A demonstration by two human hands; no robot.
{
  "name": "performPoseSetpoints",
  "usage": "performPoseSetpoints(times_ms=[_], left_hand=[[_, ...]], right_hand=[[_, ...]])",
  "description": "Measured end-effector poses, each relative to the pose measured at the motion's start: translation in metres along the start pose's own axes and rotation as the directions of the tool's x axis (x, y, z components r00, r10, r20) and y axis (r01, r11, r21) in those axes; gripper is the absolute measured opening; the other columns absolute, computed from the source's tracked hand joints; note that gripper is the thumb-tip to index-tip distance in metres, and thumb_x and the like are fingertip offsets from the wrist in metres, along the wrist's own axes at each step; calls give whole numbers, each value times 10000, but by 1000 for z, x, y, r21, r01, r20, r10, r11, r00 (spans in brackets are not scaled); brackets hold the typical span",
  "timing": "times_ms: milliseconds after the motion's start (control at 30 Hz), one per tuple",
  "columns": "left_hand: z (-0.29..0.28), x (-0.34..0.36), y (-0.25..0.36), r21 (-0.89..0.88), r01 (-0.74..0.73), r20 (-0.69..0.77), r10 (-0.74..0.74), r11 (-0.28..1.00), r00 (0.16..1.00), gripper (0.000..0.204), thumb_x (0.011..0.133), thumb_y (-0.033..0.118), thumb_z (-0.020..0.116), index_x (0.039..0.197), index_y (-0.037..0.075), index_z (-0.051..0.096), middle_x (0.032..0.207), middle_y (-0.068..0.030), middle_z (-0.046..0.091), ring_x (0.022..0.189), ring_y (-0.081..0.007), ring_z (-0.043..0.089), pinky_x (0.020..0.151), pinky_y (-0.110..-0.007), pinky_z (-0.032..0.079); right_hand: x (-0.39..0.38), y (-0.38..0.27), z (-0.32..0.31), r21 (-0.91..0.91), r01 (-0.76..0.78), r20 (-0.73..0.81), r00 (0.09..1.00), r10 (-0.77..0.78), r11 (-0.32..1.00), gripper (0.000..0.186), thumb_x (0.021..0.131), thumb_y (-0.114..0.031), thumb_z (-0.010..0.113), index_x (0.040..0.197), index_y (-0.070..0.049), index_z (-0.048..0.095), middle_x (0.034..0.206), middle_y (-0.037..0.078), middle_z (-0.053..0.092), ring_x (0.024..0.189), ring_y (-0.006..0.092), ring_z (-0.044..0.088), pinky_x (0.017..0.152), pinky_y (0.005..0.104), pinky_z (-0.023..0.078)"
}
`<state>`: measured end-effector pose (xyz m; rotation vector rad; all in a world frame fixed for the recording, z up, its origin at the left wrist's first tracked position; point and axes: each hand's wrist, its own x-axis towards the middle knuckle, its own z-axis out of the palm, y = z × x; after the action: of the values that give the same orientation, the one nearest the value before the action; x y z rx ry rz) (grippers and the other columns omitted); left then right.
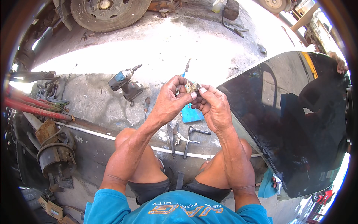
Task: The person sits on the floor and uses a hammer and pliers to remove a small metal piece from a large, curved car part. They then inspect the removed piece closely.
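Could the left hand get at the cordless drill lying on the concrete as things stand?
Probably yes, but not freely: the left hand pinches a small metal part together with the right hand. The concrete toward the cordless drill looks unobstructed.

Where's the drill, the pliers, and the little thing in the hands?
cordless drill (123, 83), head view, on its body.
pliers (172, 136), head view, on the handles.
small metal part (193, 87), head view, on its top between the fingertips.

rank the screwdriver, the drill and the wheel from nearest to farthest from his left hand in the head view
From the left hand:
1. Screwdriver, on the ground just to its left.
2. Drill, farther left and a little up, lying on the concrete.
3. Wheel, far off at the top edge of the view.
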<state>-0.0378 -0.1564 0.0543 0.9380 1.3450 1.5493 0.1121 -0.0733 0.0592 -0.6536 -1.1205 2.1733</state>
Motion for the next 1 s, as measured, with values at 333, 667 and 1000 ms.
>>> performPoseSetpoints(times_ms=[333,667,1000], left_hand=[[-1,3,-6,-14,-19,7,19,1000,1000,321,880,173,740,1100,-4,585,753,29,524,652,-27,498,582,-203,413],[0,3,-6,-19,-19,8,20,1000,1000,356,898,227,739,1112,-14,588,719,25,521,600,-36,500,519,-206,394],[0,4,-8,-64,-3,5,4,998,1000,355,899,244,730,1107,-10,596,703,19,540,585,-42,506,500,-202,389]], right_hand=[[-1,-2,1,-10,7,-1,1000,-7,1000,249,1007,-152,598,1154,47,630,903,87,695,773,130,664,742,299,569],[-1,-2,2,-17,20,-8,1000,-20,1000,226,1010,-152,603,1129,37,638,884,78,691,762,117,656,732,293,565],[0,0,0,-31,35,-6,999,-35,999,240,1008,-180,628,1119,32,648,871,70,690,750,102,652,706,271,561]])
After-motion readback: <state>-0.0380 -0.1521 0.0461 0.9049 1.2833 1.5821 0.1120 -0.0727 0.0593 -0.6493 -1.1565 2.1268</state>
